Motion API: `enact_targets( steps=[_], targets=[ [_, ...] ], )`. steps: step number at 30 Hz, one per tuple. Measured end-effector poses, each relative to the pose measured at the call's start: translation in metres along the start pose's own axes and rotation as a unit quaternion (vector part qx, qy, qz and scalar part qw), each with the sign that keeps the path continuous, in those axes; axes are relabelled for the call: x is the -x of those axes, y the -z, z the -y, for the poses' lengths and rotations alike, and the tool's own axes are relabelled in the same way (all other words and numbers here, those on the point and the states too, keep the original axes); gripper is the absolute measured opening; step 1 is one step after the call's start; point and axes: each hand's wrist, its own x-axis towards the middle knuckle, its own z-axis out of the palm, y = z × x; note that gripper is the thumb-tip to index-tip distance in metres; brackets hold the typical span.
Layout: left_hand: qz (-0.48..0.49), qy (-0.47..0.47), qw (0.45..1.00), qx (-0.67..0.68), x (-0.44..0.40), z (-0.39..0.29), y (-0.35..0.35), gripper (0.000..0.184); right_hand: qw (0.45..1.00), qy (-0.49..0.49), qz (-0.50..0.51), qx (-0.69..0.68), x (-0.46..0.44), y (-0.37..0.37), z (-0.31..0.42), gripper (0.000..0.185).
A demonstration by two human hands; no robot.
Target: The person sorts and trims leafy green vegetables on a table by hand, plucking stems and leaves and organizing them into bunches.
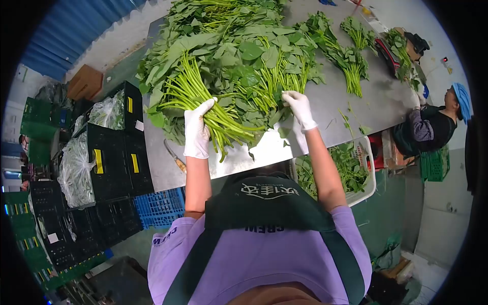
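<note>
My left hand (197, 129), in a white glove, is closed around a thick bunch of leafy greens (195, 84). Its long pale-green stems fan out, with the cut ends pointing toward me. At the edge of the leaf pile (249, 56), my right hand (299, 108), also gloved, has its fingers pinched together beside stems and leaves. What lies between those fingertips is too small to tell. A knife with a wooden handle (180, 163) and a thin curved blade lies on the metal table (325, 114) near my left wrist.
Smaller bunches of greens (352, 71) lie farther right on the table. Below its edge stands a white basket (373, 175) of loose leaves. Dark crates (114, 157) with plastic-wrapped produce are stacked at left. A co-worker (432, 122) works at the right end, near a red-and-black device (389, 57).
</note>
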Motion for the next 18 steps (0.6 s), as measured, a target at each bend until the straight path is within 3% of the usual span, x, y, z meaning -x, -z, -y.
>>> enact_targets(
  steps=[2,4,6,8,10,13,15,18],
  targets=[
    [0.015,-0.034,0.999,0.02,0.004,0.0,0.001,0.021,0.947,0.058,0.009,0.316,-0.021,-0.016,0.017,0.037],
    [-0.007,-0.016,0.999,0.036,0.007,-0.001,0.005,0.022,0.891,0.035,0.025,0.451,-0.041,-0.032,0.017,0.043],
    [-0.018,-0.018,0.998,0.049,0.008,-0.004,0.01,0.022,0.868,-0.012,0.063,0.493,-0.059,-0.04,0.013,0.042],
    [-0.031,-0.032,0.998,0.048,0.008,-0.005,0.017,0.022,0.873,0.042,0.074,0.48,-0.06,-0.039,0.023,0.043],
    [-0.042,-0.054,0.997,0.033,0.007,-0.003,0.022,0.023,0.868,0.024,0.063,0.493,-0.067,-0.033,0.033,0.036],
    [-0.039,-0.055,0.997,0.024,0.006,-0.002,0.026,0.02,0.971,-0.087,0.11,0.193,-0.065,-0.005,0.062,0.025],
    [-0.046,-0.049,0.997,0.028,0.006,-0.003,0.022,0.017,0.974,-0.131,0.183,0.037,-0.058,0.017,0.083,0.024],
    [-0.024,-0.055,0.997,0.045,0.007,-0.004,0.017,0.015,0.931,-0.195,0.253,-0.175,-0.042,0.041,0.099,0.03]
  ],
)
